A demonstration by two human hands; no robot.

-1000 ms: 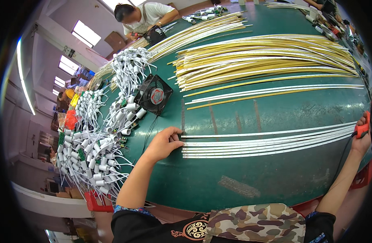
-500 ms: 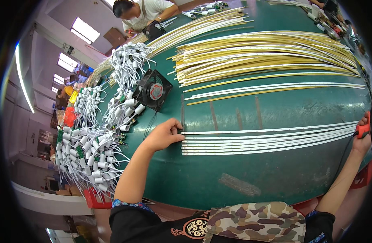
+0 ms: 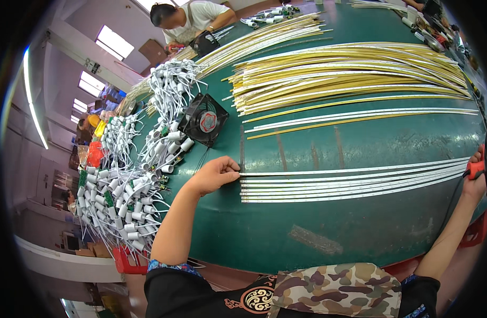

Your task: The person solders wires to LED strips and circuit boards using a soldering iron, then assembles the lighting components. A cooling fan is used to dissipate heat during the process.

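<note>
"As your head view shows strips [image 3: 328, 188] side by side on the table [image 3: 275, 236], which step is this?"

"Aligning, probably. Your left hand [image 3: 212, 176] meets the top strip [image 3: 333, 171] at its end, pinch unclear; your right hand's [image 3: 472, 185] fingers wrap the red tool [image 3: 475, 168]. Next likely calls for level ends."

The left grip [image 3: 218, 175] touches a slim white strip [image 3: 328, 170].
</note>
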